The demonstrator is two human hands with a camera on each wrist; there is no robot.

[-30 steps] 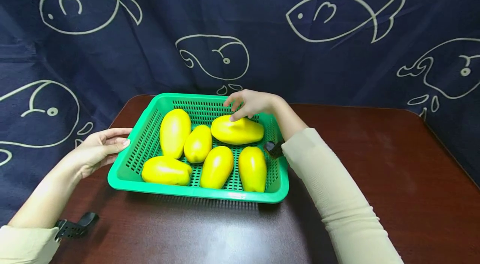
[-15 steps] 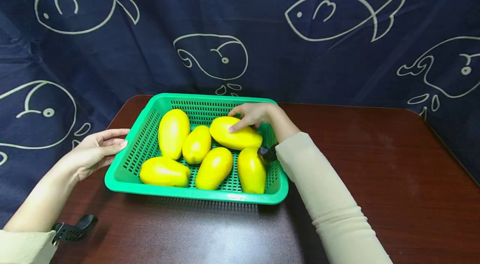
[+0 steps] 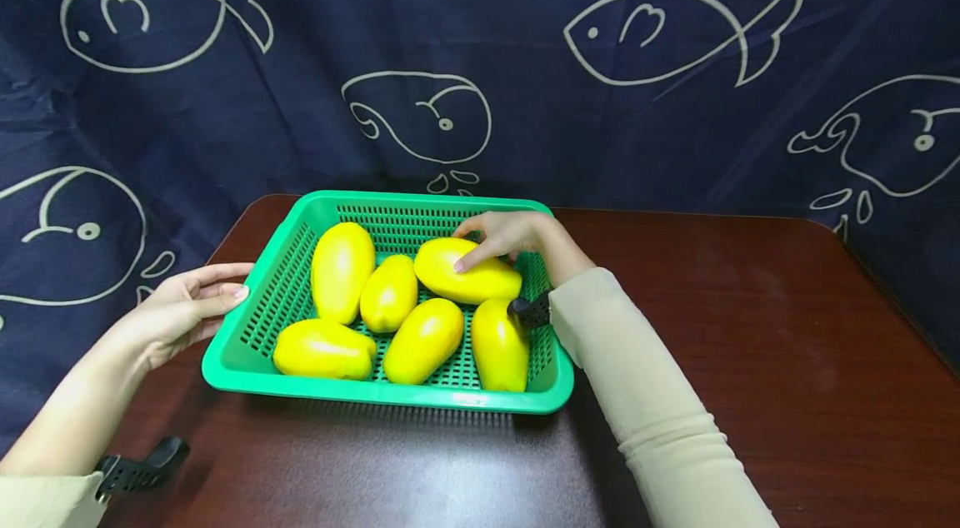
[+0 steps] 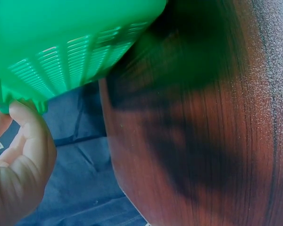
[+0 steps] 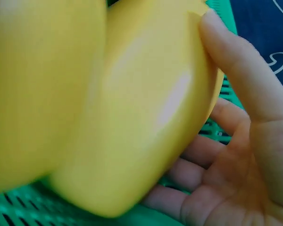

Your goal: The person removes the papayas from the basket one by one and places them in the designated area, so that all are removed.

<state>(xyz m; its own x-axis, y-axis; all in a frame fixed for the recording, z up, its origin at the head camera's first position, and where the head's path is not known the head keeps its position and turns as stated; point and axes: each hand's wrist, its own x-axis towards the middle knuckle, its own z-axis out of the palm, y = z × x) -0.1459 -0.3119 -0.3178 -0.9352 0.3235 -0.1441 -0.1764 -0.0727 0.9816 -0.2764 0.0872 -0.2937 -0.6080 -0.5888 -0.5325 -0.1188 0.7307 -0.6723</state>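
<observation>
A green plastic basket [image 3: 238,378] with slotted walls holds several yellow papayas. My left hand [image 3: 180,307] grips the basket's left rim, thumb on top and fingers beneath. In the left wrist view the left hand [image 4: 26,155] shows at the green edge. At the back right of the basket, my right hand [image 3: 510,235] holds a papaya [image 3: 450,271] lying crosswise, thumb over its upper side. In the right wrist view the other fingers [image 5: 195,153] wrap behind and under that papaya [image 5: 146,94]. Another papaya [image 3: 501,349] lies just in front of it.
Other papayas [image 3: 342,274] lie at the left and front of the basket. Below is a dark reddish-brown table [image 3: 712,320]. Behind it hangs a navy cloth [image 3: 525,128] with white fish and whale drawings.
My right hand has come down from above onto the back-right papaya and taken hold of it; that papaya has turned slightly. The left hand keeps its grip on the rim.
</observation>
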